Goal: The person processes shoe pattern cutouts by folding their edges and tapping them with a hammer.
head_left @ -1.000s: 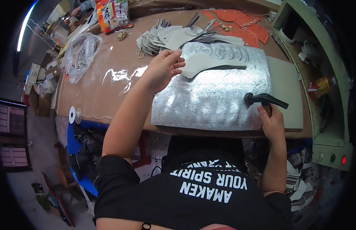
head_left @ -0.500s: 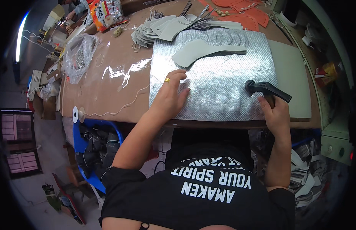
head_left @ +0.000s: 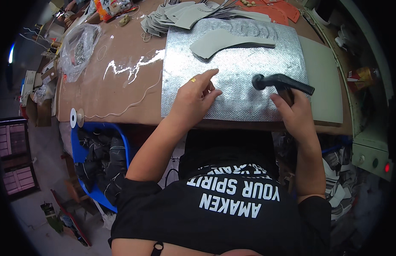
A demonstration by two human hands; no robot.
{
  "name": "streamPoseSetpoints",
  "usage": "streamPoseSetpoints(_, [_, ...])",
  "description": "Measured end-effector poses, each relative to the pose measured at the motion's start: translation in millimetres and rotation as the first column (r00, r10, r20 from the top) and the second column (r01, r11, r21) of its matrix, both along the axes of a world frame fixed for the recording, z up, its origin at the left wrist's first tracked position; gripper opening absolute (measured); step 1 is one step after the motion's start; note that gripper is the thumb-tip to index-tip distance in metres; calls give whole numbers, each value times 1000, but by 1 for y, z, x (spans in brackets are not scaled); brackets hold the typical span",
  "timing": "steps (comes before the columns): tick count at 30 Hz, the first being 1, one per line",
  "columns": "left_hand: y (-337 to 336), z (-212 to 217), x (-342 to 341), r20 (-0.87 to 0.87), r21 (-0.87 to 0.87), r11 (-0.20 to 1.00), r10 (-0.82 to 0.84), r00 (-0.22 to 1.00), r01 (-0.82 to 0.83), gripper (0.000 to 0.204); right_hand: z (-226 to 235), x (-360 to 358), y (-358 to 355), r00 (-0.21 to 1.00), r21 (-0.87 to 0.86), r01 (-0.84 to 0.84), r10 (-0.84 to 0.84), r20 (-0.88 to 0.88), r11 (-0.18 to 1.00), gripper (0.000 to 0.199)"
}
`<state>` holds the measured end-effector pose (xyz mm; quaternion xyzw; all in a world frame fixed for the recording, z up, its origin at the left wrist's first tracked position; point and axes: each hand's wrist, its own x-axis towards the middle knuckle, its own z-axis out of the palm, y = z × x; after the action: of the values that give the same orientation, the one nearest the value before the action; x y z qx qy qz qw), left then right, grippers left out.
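Observation:
A silver textured metal plate point(head_left: 240, 81) lies on the brown workbench point(head_left: 116, 89) in front of me. A grey curved cut piece point(head_left: 225, 40) rests on the plate's far part. My left hand point(head_left: 193, 98) lies flat on the plate's near left area, fingers slightly apart, holding nothing. My right hand point(head_left: 294, 113) grips the handle of a black hammer point(head_left: 281, 82), whose head hovers over the plate's right side.
A stack of grey cut pieces point(head_left: 176, 17) sits at the bench's far side, orange pieces point(head_left: 283, 10) further right. A clear plastic bag point(head_left: 76, 47) and a string point(head_left: 129, 102) lie left. A pale board point(head_left: 321, 81) lies beside the plate. A blue crate point(head_left: 97, 162) stands below.
My left hand has drawn back from the grey cut piece to the near part of the plate. The cut piece stays at the far part. The hammer hand has barely moved.

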<state>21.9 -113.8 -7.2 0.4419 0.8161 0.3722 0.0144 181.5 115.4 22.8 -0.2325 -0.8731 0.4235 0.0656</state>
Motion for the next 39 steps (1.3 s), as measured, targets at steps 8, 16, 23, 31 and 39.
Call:
streamPoseSetpoints(8, [10, -3, 23, 91, 191, 978, -104, 990, 85, 96, 3, -52, -60, 984, -256, -125, 86, -158, 958, 43])
streamPoseSetpoints(16, [17, 15, 30, 304, 105, 994, -63, 951, 32, 92, -10, -59, -64, 986, -290, -55, 7, -166, 955, 36])
streamPoseSetpoints(23, [46, 32, 3, 517, 91, 995, -84, 852, 42, 53, -5, -67, -40, 954, -128, 17, -55, -296, 992, 29])
streamPoseSetpoints(31, [122, 34, -58, -132, 128, 984, -105, 986, 122, 12, 23, -66, 48, 953, 22, 147, -136, -271, 989, 37])
streamPoseSetpoints(39, [190, -9, -80, -177, 48, 996, -61, 982, 71, 9, 26, -61, 96, 978, 364, 148, -83, -190, 920, 39])
